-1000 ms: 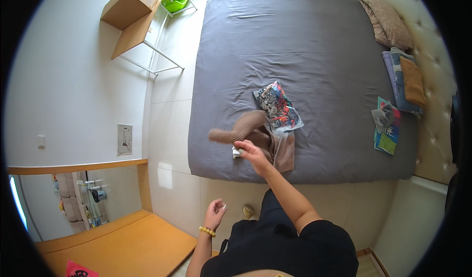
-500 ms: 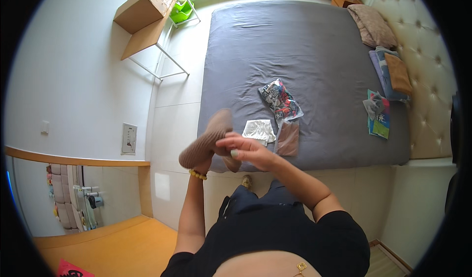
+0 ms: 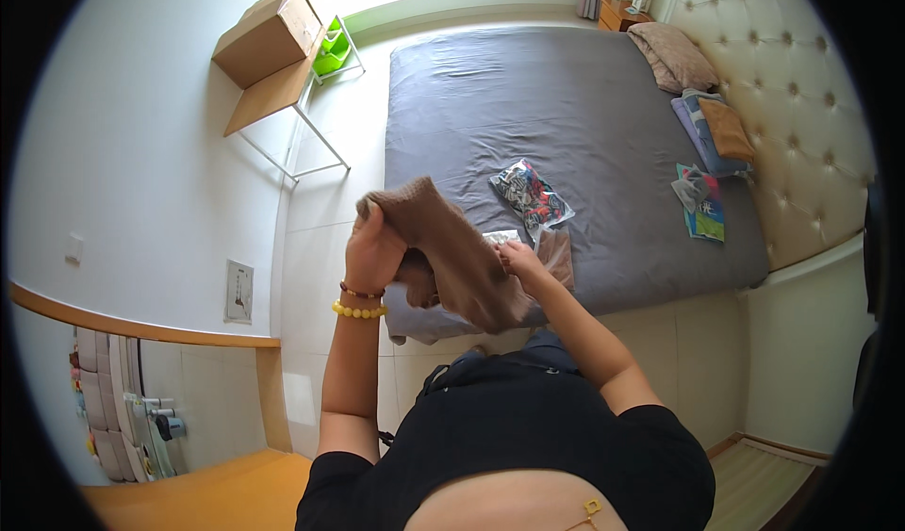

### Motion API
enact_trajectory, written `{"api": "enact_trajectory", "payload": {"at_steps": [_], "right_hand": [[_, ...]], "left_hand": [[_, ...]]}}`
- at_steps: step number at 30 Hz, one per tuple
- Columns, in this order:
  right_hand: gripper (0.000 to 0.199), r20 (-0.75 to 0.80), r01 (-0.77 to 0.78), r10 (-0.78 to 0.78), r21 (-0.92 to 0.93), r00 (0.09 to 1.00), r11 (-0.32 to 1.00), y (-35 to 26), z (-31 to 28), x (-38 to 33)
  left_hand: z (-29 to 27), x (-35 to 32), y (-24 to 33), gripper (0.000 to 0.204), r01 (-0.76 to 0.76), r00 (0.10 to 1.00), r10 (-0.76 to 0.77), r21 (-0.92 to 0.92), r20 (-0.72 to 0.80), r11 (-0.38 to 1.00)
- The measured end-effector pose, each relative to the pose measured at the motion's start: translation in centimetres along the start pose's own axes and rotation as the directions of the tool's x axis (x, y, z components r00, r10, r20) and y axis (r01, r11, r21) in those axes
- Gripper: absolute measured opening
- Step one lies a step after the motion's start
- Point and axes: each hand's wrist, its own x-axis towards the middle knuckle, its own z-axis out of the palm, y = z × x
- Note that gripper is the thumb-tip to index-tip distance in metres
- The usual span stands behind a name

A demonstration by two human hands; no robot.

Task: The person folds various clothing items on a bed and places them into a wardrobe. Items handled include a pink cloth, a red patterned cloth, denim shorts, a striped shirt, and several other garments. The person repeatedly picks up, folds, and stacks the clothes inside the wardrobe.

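A brown ribbed knit sock (image 3: 452, 258) stretches between my two hands, above the near edge of the bed. My left hand (image 3: 374, 248) grips its upper left end, the thumb lying over the fabric. At the other end my right hand (image 3: 518, 260) pinches the edge with closed fingers. More brown knit (image 3: 415, 281) hangs beneath the stretched part, partly hidden. Just beyond my right hand lie a white folded cloth (image 3: 501, 237), mostly covered from view, and a clear bag with something brown (image 3: 556, 258). Farther off lies a clear bag of patterned fabric (image 3: 531, 196).
The grey-sheeted bed (image 3: 452, 107) spreads in front of me. Folded towels (image 3: 721, 130), a pillow (image 3: 671, 55) and a colourful packet (image 3: 702, 206) line its right side. A cardboard box (image 3: 269, 36) stands on a small table (image 3: 269, 98) at the far left.
My left hand was inside the sock with my right hand at its side. Now the sock is off that hand and held stretched out between both hands, to the right of before.
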Motion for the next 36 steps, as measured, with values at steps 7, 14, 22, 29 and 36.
{"api": "enact_trajectory", "payload": {"at_steps": [7,14,22,29,36], "right_hand": [[0.055,-0.238,-0.107,0.075,-0.126,0.968,0.986,3.2,-0.1,-0.1],[0.062,-0.043,0.211,-0.213,-0.037,0.976,0.977,-5.0,5.6,-0.5],[0.031,-0.165,0.491,-0.468,0.154,0.868,0.857,-10.2,1.0,-6.1],[0.02,-0.441,0.619,-0.711,-0.358,0.548,0.699,-12.5,-5.5,-14.8],[0.028,-0.591,0.151,-0.778,-0.767,0.213,0.624,-14.2,-14.5,-27.1]], "left_hand": [[4.2,1.3,2.4,0.056,0.154,0.956,-0.101,-0.178,0.276,0.972],[6.1,2.0,4.7,0.049,0.056,0.961,-0.053,-0.003,0.271,0.998],[5.4,4.9,6.2,0.057,-0.136,0.973,0.025,0.484,0.228,0.865],[10.0,8.5,0.6,0.061,-0.026,0.922,-0.128,0.39,0.365,0.92],[18.6,12.1,-8.7,0.055,0.098,0.832,-0.258,0.327,0.492,0.94]]}}
